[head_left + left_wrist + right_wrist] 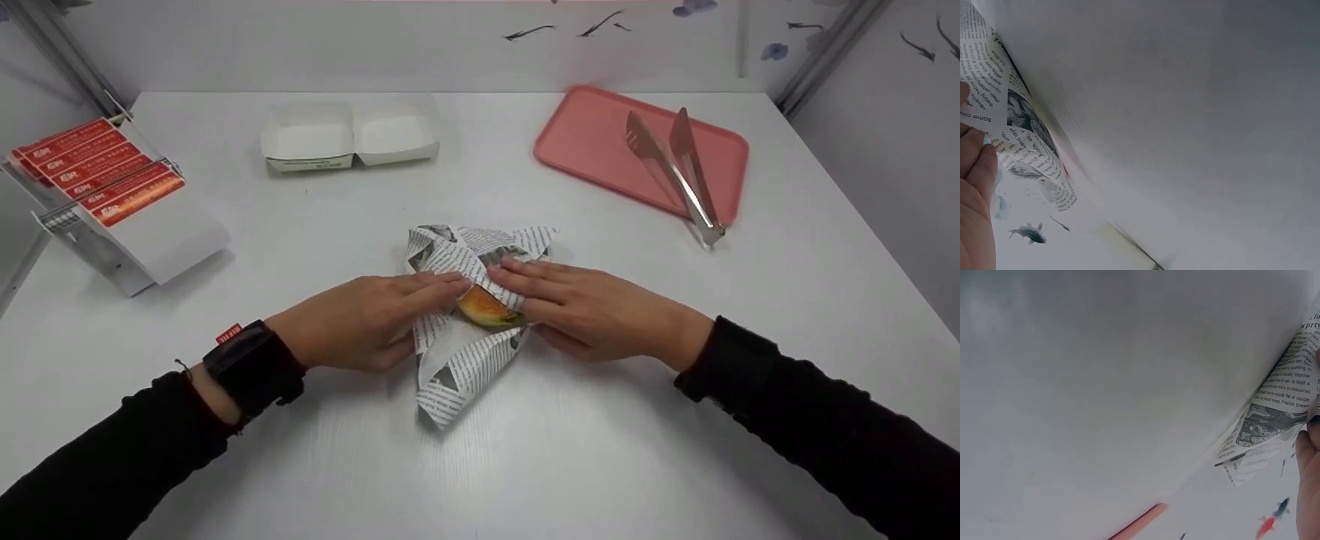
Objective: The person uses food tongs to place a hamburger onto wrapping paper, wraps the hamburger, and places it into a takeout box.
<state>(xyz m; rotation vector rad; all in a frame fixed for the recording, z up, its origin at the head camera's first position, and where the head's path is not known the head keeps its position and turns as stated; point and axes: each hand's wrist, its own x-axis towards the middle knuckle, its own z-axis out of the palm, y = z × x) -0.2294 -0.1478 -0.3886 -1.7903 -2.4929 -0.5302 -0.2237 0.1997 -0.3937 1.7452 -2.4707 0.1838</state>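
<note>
A burger bun [487,307] with a golden top lies partly wrapped in newsprint-patterned wrapping paper [469,367] on the table. A paper flap covers the bun's far side, while its near side shows. The left hand [375,319] touches the paper at the bun's left, its fingertips on the folded flap. Across the right part of that flap, the right hand [592,307] presses with its fingers extended. Each wrist view catches only part of a hand beside the printed paper [982,73]. What lies inside the wrapping is mostly hidden.
A two-part white food box [394,139] stands unfolded at the back. Metal tongs [686,180] lie on a pink tray [585,142] at the back right, their end past its edge. A rack at left holds several red-and-white cartons [169,236].
</note>
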